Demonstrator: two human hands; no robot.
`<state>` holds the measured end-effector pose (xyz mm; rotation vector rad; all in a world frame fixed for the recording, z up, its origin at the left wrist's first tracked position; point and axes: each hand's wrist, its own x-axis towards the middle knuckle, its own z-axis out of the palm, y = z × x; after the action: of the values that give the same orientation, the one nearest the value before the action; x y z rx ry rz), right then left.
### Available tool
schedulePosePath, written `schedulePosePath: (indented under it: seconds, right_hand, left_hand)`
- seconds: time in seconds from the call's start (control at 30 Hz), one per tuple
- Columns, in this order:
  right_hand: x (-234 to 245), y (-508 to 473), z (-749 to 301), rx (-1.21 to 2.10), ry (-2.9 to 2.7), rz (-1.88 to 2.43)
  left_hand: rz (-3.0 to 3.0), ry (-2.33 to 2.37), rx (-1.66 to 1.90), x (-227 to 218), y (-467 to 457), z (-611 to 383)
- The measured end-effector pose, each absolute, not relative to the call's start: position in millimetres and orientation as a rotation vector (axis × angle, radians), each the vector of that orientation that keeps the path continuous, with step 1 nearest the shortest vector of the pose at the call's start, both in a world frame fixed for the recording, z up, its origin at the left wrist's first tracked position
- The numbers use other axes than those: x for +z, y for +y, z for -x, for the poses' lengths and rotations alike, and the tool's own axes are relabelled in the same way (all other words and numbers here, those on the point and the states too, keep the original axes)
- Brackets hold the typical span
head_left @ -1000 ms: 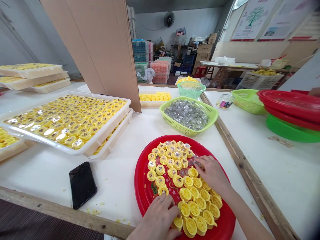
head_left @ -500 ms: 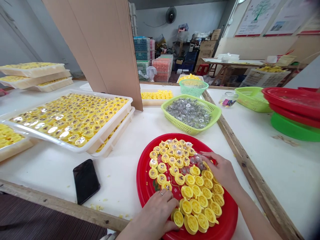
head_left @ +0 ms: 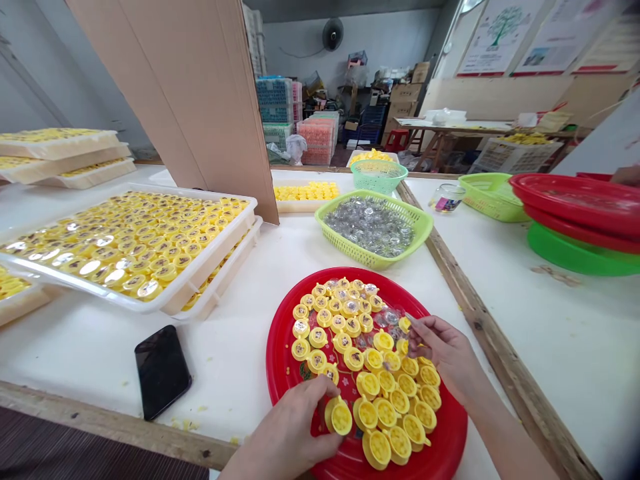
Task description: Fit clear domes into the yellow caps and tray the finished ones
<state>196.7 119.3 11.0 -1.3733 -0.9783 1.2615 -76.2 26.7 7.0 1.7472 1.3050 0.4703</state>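
Note:
A small yellow toy cup (head_left: 340,416) is pinched between the thumb and fingers of my left hand (head_left: 295,427), its open side facing up, over the near left of a round red tray (head_left: 280,333). My right hand (head_left: 445,353) is closed at the fingertips on a small clear plastic cover, partly blurred, above the tray's right side. Several open yellow cups (head_left: 385,410) fill the near right of the tray. Cups with printed animal faces (head_left: 320,337) sit at its far left. A few loose clear covers (head_left: 387,317) lie between the groups.
Behind the tray stands a lime-green basket (head_left: 327,240) of clear covers. White trays (head_left: 210,267) of finished-looking yellow pieces and a black phone (head_left: 163,373) are at left. A cardboard panel (head_left: 200,100) rises behind them. Red trays (head_left: 575,200) and a wooden strip (head_left: 475,320) lie right.
My left hand has lifted a yellow cup from the near edge of the group. My right hand has risen slightly from the loose clear covers with its fingertips pinched. The view has shifted slightly.

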Motion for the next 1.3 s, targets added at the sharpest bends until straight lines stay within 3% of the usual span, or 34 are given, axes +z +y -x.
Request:
schedulePosePath:
  seconds: [0.2, 0.43, 0.7, 0.87, 1.0, 1.13, 1.3]
  right_hand:
    - [4.0, 105.2, -207.4, 0.816, -1.595, 1.553]
    - [-2.4, 78.8, -197.1, 0.206, -2.476, 1.267]
    - [-19.4, 86.0, -197.2, -0.086, -2.549, 1.019]
    - [-15.5, 81.6, -193.1, 0.182, -2.302, 1.067]
    - [-6.1, 68.6, -181.8, 0.77, -1.749, 1.308]
    - [-1.9, 59.2, -167.3, 1.382, -1.125, 1.262]
    - [5.9, 57.1, -157.0, 1.614, -0.742, 1.208]
  left_hand:
    - [-1.737, 1.289, 0.665, 6.3, 32.9, 79.6]
    - [-1.671, 1.307, 0.831, 5.0, 40.2, 74.2]
    - [-1.627, 1.27, 0.871, 1.2, 40.6, 68.0]
    - [-1.553, 1.305, 0.877, 1.1, 39.5, 62.8]
    - [-1.51, 1.295, 0.877, 0.7, 40.8, 53.6]
    - [-1.572, 1.204, 0.932, 3.4, 42.3, 41.3]
    - [-1.513, 1.093, 0.966, 2.2, 37.9, 31.2]
